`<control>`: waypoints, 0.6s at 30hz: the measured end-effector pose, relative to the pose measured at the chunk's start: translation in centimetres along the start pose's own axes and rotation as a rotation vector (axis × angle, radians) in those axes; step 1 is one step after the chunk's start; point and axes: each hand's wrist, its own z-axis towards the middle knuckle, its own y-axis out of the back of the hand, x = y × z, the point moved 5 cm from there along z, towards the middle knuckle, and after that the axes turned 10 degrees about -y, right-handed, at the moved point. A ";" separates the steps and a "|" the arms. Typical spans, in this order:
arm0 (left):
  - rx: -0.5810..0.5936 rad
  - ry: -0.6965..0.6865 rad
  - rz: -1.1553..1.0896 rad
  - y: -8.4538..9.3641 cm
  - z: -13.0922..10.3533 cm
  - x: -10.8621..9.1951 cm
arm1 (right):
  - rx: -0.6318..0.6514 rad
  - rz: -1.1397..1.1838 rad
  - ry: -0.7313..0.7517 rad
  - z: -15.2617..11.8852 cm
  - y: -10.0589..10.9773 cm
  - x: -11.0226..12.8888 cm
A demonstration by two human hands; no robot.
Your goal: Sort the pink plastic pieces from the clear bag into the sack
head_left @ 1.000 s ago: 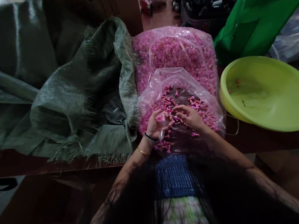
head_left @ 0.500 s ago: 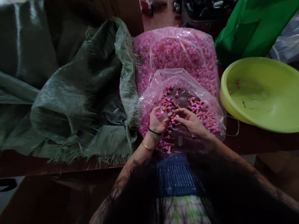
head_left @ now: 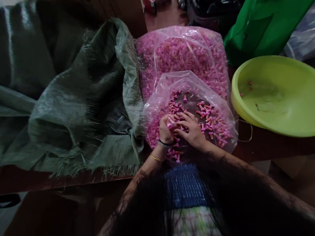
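My left hand [head_left: 166,130] is closed around a small clear piece with a pink end [head_left: 170,123], which shows at the thumb side. Its kind I cannot make out. My right hand [head_left: 193,130] lies just to the right with fingers stretched and spread, fingertips close to the left hand. Nothing shows in its fingers. Under and around both hands are many small pink pieces with orange-red stems [head_left: 207,112], loose on the opened clear plastic bag [head_left: 168,81]. Some of these pieces are hidden by the hands.
Behind lies a large clear bag of pink pieces [head_left: 179,48]. A yellow-green basin [head_left: 290,99] with a few small bits stands at right, below a green bag [head_left: 264,20]. A dull green woven sack [head_left: 61,93] covers the left side. A cardboard box [head_left: 114,4] stands behind it.
My left hand has turned and closed around the clear piece that lay in its open palm. My right hand has shifted left, and its pinched fingers have spread.
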 end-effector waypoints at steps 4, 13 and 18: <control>0.066 -0.248 0.180 -0.9 -0.6 -0.7 | 0.008 0.028 -0.014 1.0 0.1 -0.7; 0.300 0.324 -0.316 -1.4 0.8 -0.4 | 0.641 -0.104 0.133 -3.9 6.4 -3.3; 0.344 0.408 -0.441 -0.2 0.3 -1.5 | 0.535 -0.282 -0.001 -8.2 5.1 -6.6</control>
